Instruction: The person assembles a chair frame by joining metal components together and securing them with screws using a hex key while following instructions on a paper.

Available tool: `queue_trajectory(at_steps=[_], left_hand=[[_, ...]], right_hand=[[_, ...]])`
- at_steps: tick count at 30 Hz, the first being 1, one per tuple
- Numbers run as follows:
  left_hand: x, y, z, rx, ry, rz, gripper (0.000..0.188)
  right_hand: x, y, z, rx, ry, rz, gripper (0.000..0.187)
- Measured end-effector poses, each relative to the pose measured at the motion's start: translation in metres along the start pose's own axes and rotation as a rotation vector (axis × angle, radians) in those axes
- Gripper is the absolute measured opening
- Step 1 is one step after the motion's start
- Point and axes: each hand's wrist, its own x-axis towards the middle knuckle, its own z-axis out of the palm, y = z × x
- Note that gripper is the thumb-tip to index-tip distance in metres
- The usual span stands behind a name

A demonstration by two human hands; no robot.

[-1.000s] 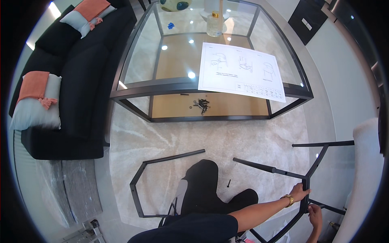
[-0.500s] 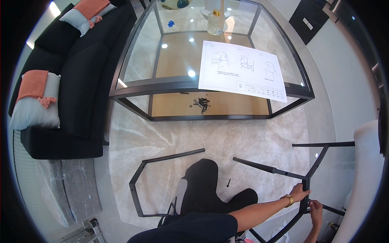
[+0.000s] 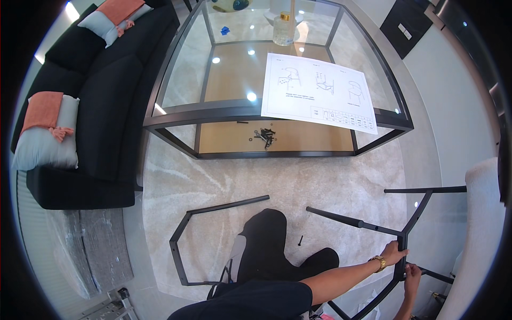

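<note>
On my right side stands a black metal chair frame (image 3: 382, 230) with splayed legs. My left hand (image 3: 393, 253), with a gold watch on its wrist, is wrapped round a short bar of it. Just beyond, my right hand (image 3: 412, 274) has its fingers pinched together against the lower end of the same bar. What those fingers hold, if anything, is hidden. A loose black bolt (image 3: 301, 240) lies on the rug near my knee. To my left, a bent black metal leg frame (image 3: 181, 261) lies on the rug.
Ahead is a glass-topped coffee table (image 3: 176, 118) with a printed instruction sheet (image 3: 320, 90) and a glass bottle (image 3: 283, 32) on top. Several bolts and washers (image 3: 265, 137) are piled on its lower shelf. A black sofa (image 3: 106, 122) and wrapped grey panels (image 3: 104, 250) are at left.
My right hand has shifted slightly left, and its fingers have drawn closer to the bar. The left hand keeps its hold, and the frame stays in place.
</note>
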Motion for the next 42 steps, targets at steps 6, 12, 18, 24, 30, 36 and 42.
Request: queue_trajectory(at_steps=[6, 12, 18, 24, 30, 36, 42], left_hand=[[-0.002, 0.002, 0.0, -0.007, -0.024, -0.007, 0.051], [-0.003, 0.004, -0.002, 0.02, -0.012, 0.004, 0.051], [-0.001, 0.003, 0.0, -0.006, -0.004, 0.01, 0.054], [-0.002, 0.009, -0.004, -0.01, -0.013, -0.008, 0.058], [-0.006, 0.01, -0.01, -0.003, -0.067, -0.052, 0.056], [0.028, -0.05, 0.027, -0.16, 0.087, -0.029, 0.038], [0.009, -0.002, 0.034, -0.855, -0.103, -0.108, 0.02]], right_hand=[[-0.007, 0.006, 0.019, -0.192, 0.205, -0.118, 0.037], [-0.013, 0.012, 0.041, -0.31, 0.433, -0.095, 0.042], [-0.044, -0.025, 0.049, -0.328, 0.434, -0.191, 0.046], [-0.047, -0.034, 0.058, -0.496, 0.243, -0.049, 0.058], [-0.052, -0.034, 0.069, -0.466, 0.3, -0.07, 0.055], [-0.037, -0.024, 0.078, -0.413, 0.272, -0.086, 0.05], [-0.035, -0.043, 0.054, -0.399, 0.383, -0.16, 0.031]])
